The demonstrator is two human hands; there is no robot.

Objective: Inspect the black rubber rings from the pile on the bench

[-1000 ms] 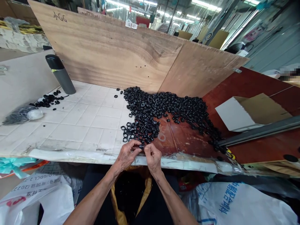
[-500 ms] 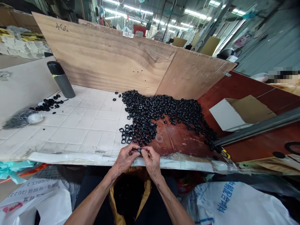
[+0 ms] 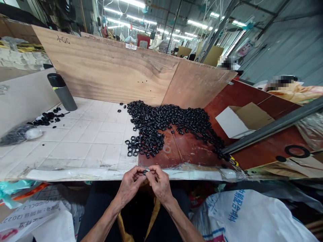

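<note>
Between the fingertips of both hands is a small black ring-like part [image 3: 145, 172], held over the padded front edge of the table. My left hand [image 3: 131, 184] pinches it from the left with thumb and forefinger. From the other side, the thumb and fingers of my right hand [image 3: 158, 183] close on the same part. Just beyond the hands lies a large heap of similar black rings [image 3: 148, 126], spread across the white and red-brown surfaces. Below them, in the lap, an open yellow-edged sack [image 3: 122, 225] has a dark inside; its contents are too dark to make out.
A grey bottle [image 3: 65, 95] stands at the left by a plastic bag of black pieces [image 3: 15, 134]. A wooden board [image 3: 113, 70] walls off the back. On the right are an open carton [image 3: 242, 121] and a slanting metal bar [image 3: 272, 126]. White sacks [image 3: 252, 215] lie below.
Both hands have drawn back slightly toward the body with the black ring between them. The camera view has shifted a little; the heap looks the same.
</note>
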